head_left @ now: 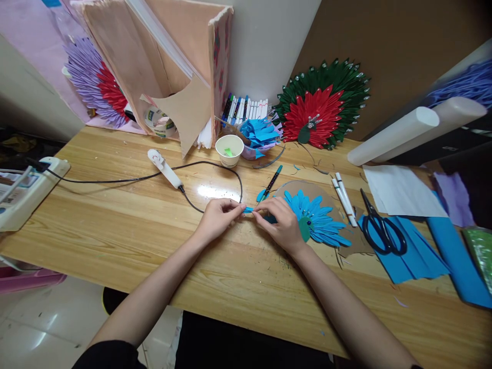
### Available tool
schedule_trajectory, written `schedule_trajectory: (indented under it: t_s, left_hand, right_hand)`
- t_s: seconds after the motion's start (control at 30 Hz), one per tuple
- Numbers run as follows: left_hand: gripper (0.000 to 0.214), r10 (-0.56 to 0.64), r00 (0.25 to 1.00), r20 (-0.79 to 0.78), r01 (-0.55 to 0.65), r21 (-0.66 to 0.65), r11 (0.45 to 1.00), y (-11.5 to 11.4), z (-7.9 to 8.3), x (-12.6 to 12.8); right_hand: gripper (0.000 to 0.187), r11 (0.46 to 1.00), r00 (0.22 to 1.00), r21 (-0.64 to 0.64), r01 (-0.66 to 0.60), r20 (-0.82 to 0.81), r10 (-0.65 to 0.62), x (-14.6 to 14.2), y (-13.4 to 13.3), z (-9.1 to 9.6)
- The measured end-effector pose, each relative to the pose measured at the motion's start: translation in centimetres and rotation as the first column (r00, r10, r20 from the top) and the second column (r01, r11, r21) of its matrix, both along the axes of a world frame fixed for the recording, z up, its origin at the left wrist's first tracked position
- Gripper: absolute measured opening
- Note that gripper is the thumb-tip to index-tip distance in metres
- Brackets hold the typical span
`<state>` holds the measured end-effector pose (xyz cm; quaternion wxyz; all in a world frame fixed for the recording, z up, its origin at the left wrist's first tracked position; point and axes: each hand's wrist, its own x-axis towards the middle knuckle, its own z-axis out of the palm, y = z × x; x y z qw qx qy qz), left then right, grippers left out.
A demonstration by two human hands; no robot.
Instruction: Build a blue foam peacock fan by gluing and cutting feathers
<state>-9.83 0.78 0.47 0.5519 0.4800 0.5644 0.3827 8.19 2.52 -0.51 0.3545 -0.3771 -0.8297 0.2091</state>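
Note:
My left hand [222, 217] and my right hand [280, 221] meet over the middle of the table. Between their fingertips is a small folded strip of blue paper [248, 209], pinched at both ends. Just right of my right hand lies a blue paper flower-like fan [326, 223] with a green piece [305, 228] at its base, resting on brown cardboard. Behind my right hand, a dark pen [272, 183] with a teal cap lies on the wood. A black cable [241, 180] loops behind my left hand.
A white glue gun [165, 169] lies to the left, near a paper cup [229, 150]. Black scissors [384, 233] rest on blue paper sheets [413, 256] at the right, beside white markers [345, 200]. A red and green paper fan [325, 105] stands at the back.

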Motion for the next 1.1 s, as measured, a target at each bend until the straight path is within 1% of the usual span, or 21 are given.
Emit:
schedule_trajectory:
  t_s: [0.13,0.23,0.3,0.37,0.4,0.47,0.57,0.67,0.73,0.8,0.87,0.9,1.0,1.1]
  left_hand:
    - [0.026,0.021,1.000,0.004,-0.021,0.009,1.000,0.1,-0.1,-0.1]
    - [0.029,0.020,1.000,0.017,-0.020,-0.019,1.000,0.2,-0.2,-0.4]
    - [0.031,0.041,0.998,0.046,-0.039,-0.034,0.999,0.4,-0.2,-0.7]
    - [0.031,0.061,0.992,0.109,-0.058,-0.026,0.998,0.4,0.0,-1.1]
    - [0.031,0.059,0.989,0.139,-0.059,-0.005,0.998,0.4,0.1,-1.3]
    - [0.033,0.027,0.987,0.156,-0.039,0.070,0.997,0.3,0.6,-1.5]
    - [0.028,-0.033,0.996,0.082,0.016,0.208,0.978,0.0,1.5,-1.6]
    - [0.017,-0.059,0.998,0.021,0.051,0.266,0.963,-0.3,1.9,-1.4]
    - [0.015,-0.053,0.999,0.009,0.049,0.260,0.964,-0.3,1.9,-1.2]
    - [0.016,0.002,1.000,0.019,-0.006,0.223,0.975,-0.3,1.8,-1.2]
    - [0.020,0.112,0.993,0.023,-0.115,0.169,0.979,-0.3,1.7,-1.5]
    - [0.022,0.180,0.983,0.016,-0.181,0.151,0.972,-0.4,1.6,-1.8]
    - [0.025,0.358,0.934,-0.015,-0.353,0.128,0.927,-1.1,1.4,-3.5]
    - [0.029,0.502,0.865,-0.029,-0.497,0.091,0.863,-2.5,1.0,-6.4]
  right_hand:
    - [0.003,1.000,1.000,-0.015,0.015,-0.015,-0.015,0.2,0.1,0.1]
    - [0.005,0.999,1.000,-0.032,0.015,-0.022,-0.016,0.2,0.1,0.0]
    - [0.005,0.997,0.998,-0.068,0.036,-0.055,-0.040,0.2,0.1,0.1]
    - [0.007,0.986,0.989,-0.148,0.082,-0.113,-0.099,0.2,0.1,0.2]
    - [0.008,0.972,0.980,-0.210,0.102,-0.146,-0.134,0.2,0.1,0.3]
    - [0.011,0.928,0.960,-0.356,0.110,-0.205,-0.192,0.2,0.1,0.4]
    - [0.017,0.841,0.939,-0.537,0.057,-0.257,-0.227,0.0,0.3,0.6]
    - [0.019,0.777,0.938,-0.629,-0.001,-0.271,-0.218,-0.2,0.3,0.6]
    - [0.019,0.761,0.938,-0.649,-0.020,-0.275,-0.210,-0.4,0.2,0.6]
    - [0.019,0.770,0.938,-0.638,-0.014,-0.275,-0.211,-0.5,0.0,0.7]
    - [0.020,0.792,0.940,-0.611,0.002,-0.269,-0.210,-0.5,-0.1,0.9]
    - [0.021,0.803,0.940,-0.595,0.009,-0.269,-0.210,-0.6,-0.1,1.1]
    - [0.026,0.828,0.942,-0.561,0.011,-0.271,-0.196,-1.2,0.5,1.4]
    - [0.027,0.840,0.959,-0.543,-0.021,-0.250,-0.137,-3.6,1.7,1.2]
